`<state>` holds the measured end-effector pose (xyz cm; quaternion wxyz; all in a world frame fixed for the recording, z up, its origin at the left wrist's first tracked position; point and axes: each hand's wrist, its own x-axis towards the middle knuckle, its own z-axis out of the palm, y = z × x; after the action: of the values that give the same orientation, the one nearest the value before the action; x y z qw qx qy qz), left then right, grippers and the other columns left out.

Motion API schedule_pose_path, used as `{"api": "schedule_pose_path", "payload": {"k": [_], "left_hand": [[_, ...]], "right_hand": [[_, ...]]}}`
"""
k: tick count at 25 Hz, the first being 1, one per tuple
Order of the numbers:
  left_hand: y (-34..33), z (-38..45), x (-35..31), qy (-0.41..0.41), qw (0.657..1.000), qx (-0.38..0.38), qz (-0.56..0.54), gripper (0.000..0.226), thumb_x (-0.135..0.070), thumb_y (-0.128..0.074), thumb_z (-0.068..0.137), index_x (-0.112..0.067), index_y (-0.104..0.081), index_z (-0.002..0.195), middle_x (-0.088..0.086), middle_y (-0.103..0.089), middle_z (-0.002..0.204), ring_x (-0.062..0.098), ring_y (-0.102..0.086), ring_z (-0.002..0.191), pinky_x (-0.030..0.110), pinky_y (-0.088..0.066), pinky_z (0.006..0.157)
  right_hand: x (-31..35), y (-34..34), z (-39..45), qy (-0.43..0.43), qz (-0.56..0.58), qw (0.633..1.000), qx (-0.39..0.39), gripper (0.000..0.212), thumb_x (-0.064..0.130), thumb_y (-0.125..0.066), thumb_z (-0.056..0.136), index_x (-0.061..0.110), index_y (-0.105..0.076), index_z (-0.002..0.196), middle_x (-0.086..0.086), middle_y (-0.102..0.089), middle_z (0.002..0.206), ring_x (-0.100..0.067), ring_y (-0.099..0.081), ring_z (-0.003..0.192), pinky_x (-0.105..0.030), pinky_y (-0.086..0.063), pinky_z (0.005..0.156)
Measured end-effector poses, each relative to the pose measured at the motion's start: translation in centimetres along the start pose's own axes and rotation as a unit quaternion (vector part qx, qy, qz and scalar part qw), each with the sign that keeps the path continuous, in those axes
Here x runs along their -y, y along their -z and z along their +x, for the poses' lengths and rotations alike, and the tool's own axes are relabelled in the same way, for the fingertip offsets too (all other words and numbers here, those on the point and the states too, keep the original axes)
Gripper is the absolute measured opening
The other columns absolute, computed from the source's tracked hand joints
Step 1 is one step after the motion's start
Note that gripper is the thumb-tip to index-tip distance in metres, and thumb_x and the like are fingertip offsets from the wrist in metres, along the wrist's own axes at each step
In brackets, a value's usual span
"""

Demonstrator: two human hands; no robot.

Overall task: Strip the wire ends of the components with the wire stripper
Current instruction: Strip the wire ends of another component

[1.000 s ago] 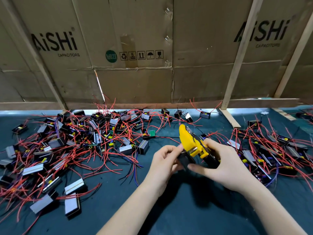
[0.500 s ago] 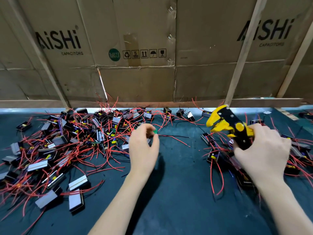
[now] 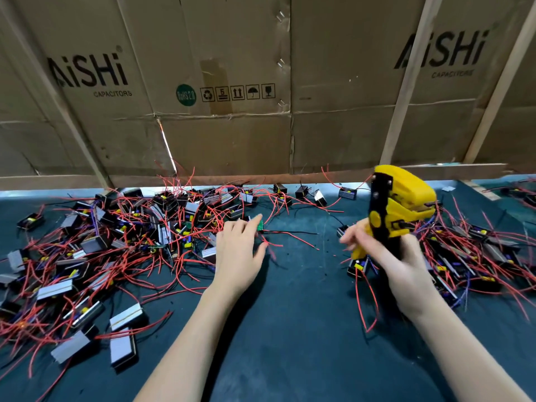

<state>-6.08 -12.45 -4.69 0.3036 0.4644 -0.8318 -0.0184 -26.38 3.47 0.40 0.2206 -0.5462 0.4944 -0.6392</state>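
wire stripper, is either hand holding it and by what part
The right hand grips the wire stripper by its handles, head up. The left hand only reaches into the components.

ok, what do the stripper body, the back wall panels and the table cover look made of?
Yellow-and-black wire stripper in the right hand: looks like moulded plastic, smooth and slightly glossy; black side plate with rivets may be metal. Brown back wall panels: corrugated cardboard, matte, with creases, staples and printed carton marks. Dark teal table cover: matte, probably fabric or a soft mat; weave not visible.
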Motion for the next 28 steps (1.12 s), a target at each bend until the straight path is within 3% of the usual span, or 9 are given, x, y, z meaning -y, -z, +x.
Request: {"api": "schedule_pose_path", "payload": {"k": [4,7,10,12,15,19,21,23,28], "left_hand": [[0.4,-0.4,-0.3,-0.005,1.0,0.018,-0.004,0.022,-0.03,-0.062,0.092,-0.024,-0.071,0.112,-0.002,-0.061,0.106,0.024,-0.047,0.109,0.035,-0.033,0.087],[2.1,-0.4,-0.9,-0.037,0.996,-0.026,-0.082,0.013,-0.018,-0.067,0.091,-0.016,-0.077,0.098,0.002,-0.066,0.094,0.026,-0.054,0.097,0.037,-0.038,0.083],[4.9,-1.2,-0.8,-0.09,0.958,0.068,-0.265,0.01,-0.015,-0.071,0.086,-0.013,-0.078,0.08,0.002,-0.067,0.08,0.019,-0.061,0.08,0.032,-0.044,0.075],[5.9,-1.4,-1.4,-0.083,0.908,0.217,-0.348,0.021,-0.034,-0.072,0.081,-0.014,-0.079,0.081,0.002,-0.068,0.079,0.013,-0.063,0.075,0.027,-0.047,0.071],[6.3,-1.2,-1.9,-0.003,0.801,0.479,-0.358,0.115,-0.083,-0.072,0.045,0.002,-0.064,0.122,0.015,-0.07,0.102,0.01,-0.063,0.074,0.021,-0.048,0.069],[6.9,-1.2,-0.5,-0.077,0.642,0.482,-0.591,0.116,-0.093,-0.034,0.068,-0.003,-0.047,0.14,0.014,-0.068,0.113,0.024,-0.061,0.096,0.029,-0.045,0.081],[6.9,-1.7,-1.1,-0.061,0.657,0.422,-0.622,0.091,-0.083,-0.04,0.079,-0.011,-0.059,0.132,0.011,-0.07,0.109,0.021,-0.062,0.095,0.029,-0.045,0.081],[6.1,-2.2,-2.9,-0.087,0.73,0.395,-0.551,0.054,-0.059,-0.056,0.09,-0.018,-0.065,0.125,0.005,-0.071,0.111,0.015,-0.062,0.095,0.028,-0.045,0.083],[3.4,-4.2,-6.3,-0.165,0.767,0.483,-0.389,0.026,-0.015,-0.076,0.084,-0.01,-0.07,0.109,0.007,-0.071,0.093,0.009,-0.058,0.078,0.027,-0.047,0.076]], "right_hand": [[-0.8,-1.8,-0.3,-0.146,0.009,0.985,0.087,0.042,0.058,-0.064,0.079,0.017,-0.07,0.069,-0.012,-0.07,0.079,-0.018,-0.061,0.073,-0.035,-0.047,0.073],[-2.0,-1.3,0.0,-0.162,-0.151,0.975,-0.001,0.051,0.06,-0.061,0.078,0.01,-0.069,0.072,0.005,-0.067,0.063,-0.012,-0.06,0.064,-0.025,-0.046,0.067],[-2.3,0.2,0.6,-0.146,-0.229,0.958,-0.091,0.031,0.047,-0.067,0.086,0.019,-0.067,0.072,0.0,-0.069,0.067,-0.006,-0.061,0.068,-0.011,-0.042,0.069],[-2.3,0.6,0.8,-0.141,-0.233,0.955,-0.115,0.024,0.044,-0.067,0.087,0.025,-0.066,0.073,-0.001,-0.071,0.071,-0.005,-0.061,0.072,-0.003,-0.036,0.065],[-2.7,0.8,0.8,-0.14,-0.243,0.954,-0.11,0.032,0.045,-0.066,0.086,0.015,-0.067,0.078,-0.01,-0.069,0.074,-0.018,-0.059,0.076,-0.01,-0.035,0.063],[-2.1,0.4,0.3,-0.086,-0.22,0.97,-0.064,0.038,0.042,-0.07,0.084,0.006,-0.062,0.077,-0.019,-0.06,0.074,-0.02,-0.046,0.064,-0.025,-0.034,0.062],[-1.7,0.3,0.3,-0.065,-0.182,0.979,-0.064,0.035,0.04,-0.07,0.085,0.008,-0.059,0.074,-0.02,-0.06,0.074,-0.025,-0.048,0.066,-0.035,-0.039,0.067],[-1.5,0.3,0.4,-0.064,-0.161,0.982,-0.072,0.035,0.041,-0.07,0.085,0.009,-0.058,0.073,-0.019,-0.063,0.074,-0.035,-0.055,0.073,-0.044,-0.046,0.074],[-2.1,0.7,0.5,-0.067,-0.156,0.982,-0.089,0.039,0.047,-0.069,0.082,0.011,-0.058,0.071,-0.021,-0.062,0.073,-0.037,-0.058,0.075,-0.045,-0.048,0.076]]}}
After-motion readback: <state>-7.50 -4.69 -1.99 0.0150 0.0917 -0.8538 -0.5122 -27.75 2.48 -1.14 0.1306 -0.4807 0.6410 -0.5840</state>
